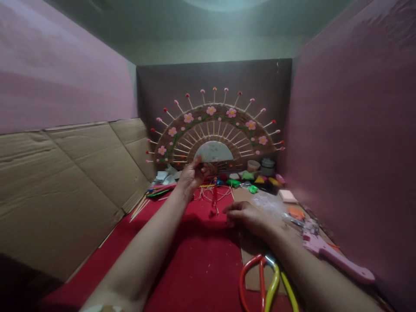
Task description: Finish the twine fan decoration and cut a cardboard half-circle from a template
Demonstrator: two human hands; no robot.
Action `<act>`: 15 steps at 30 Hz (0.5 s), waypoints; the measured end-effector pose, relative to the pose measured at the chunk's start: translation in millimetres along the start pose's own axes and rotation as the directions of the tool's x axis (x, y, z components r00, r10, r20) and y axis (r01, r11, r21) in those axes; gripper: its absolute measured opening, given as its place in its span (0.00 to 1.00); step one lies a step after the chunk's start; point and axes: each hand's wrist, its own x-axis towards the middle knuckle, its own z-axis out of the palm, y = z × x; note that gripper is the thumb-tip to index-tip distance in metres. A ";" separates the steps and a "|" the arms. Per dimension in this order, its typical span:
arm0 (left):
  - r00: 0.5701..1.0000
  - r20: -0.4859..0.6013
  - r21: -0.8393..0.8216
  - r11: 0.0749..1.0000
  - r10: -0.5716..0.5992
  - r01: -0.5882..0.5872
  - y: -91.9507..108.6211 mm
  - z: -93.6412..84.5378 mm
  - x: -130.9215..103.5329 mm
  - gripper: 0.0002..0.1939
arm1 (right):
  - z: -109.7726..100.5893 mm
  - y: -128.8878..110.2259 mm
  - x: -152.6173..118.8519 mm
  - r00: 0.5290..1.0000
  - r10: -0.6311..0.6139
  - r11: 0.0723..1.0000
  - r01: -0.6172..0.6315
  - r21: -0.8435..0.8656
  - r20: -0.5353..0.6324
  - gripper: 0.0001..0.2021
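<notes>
A large half-circle fan (224,112) stands upright at the back, woven brown with pink clay flowers, green vines and sticks tipped with red and pink balls. My left hand (194,174) is closed on its lower middle, with the thumb near the pale half-round center (214,151). Below the fan hangs a red tassel (214,199) with cords about it. My right hand (247,216) hovers low over the table, just right of the tassel's end and apart from it. Its fingers are loosely bent and slightly apart, and I see nothing in them.
Red-and-yellow-handled scissors (261,277) lie under my right forearm. A pink glue gun (334,253) rests at the right on cardboard. Several colored clay packs (248,175) and a small tub (253,165) sit at the back. Thin sticks (139,209) lie left, beside a cardboard wall (74,186).
</notes>
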 end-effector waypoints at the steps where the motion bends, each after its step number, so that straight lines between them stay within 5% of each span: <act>1: 1.000 -0.006 -0.004 1.000 -0.006 0.006 -0.4 -0.2 0.2 0.11 | -0.2 0.7 0.3 1.000 0.008 1.000 -0.008 0.001 0.002 0.10; 15: 0.996 -0.037 -0.063 0.995 -0.078 0.076 2.7 9.3 -6.2 0.08 | -4.1 5.4 4.9 0.998 -0.062 0.994 0.061 0.086 0.016 0.11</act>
